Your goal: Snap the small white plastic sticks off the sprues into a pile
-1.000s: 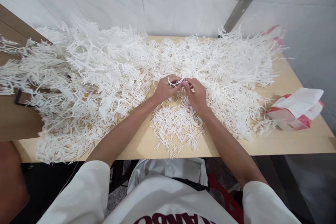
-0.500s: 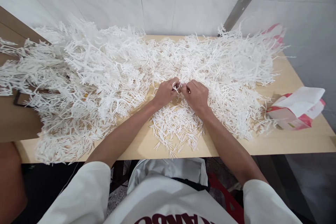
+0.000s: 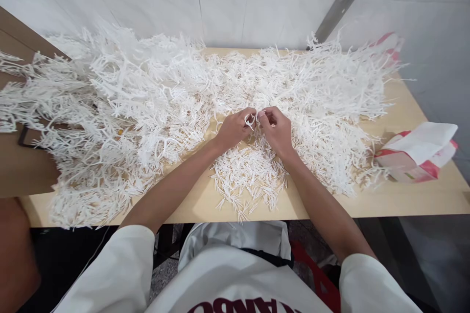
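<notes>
Near the middle of the table, my left hand [image 3: 235,129] is closed on a thin white branched plastic strand [image 3: 250,121], part of which curls out at its fingertips. Just to the right, my right hand [image 3: 276,129] has thumb and forefinger pinched at the strand's other side; what exactly lies between those fingertips is too small to make out. Both hands hover over loose white plastic bits. A small heap of short white pieces [image 3: 249,176] lies in front of them, between my forearms.
Larger piles of tangled white strands lie at left [image 3: 143,98] and right [image 3: 330,93] on the wooden table [image 3: 396,200]. A red-and-white tissue pack [image 3: 414,156] sits at the right. Cardboard [image 3: 25,166] stands at far left; a tiled wall [image 3: 235,14] and metal post [image 3: 345,0] are behind.
My right hand has opened its grip somewhat, its fingers lifting and rounding, with a slight gap now between the fingertips of both hands. My left hand stays almost in place, still holding the strand.
</notes>
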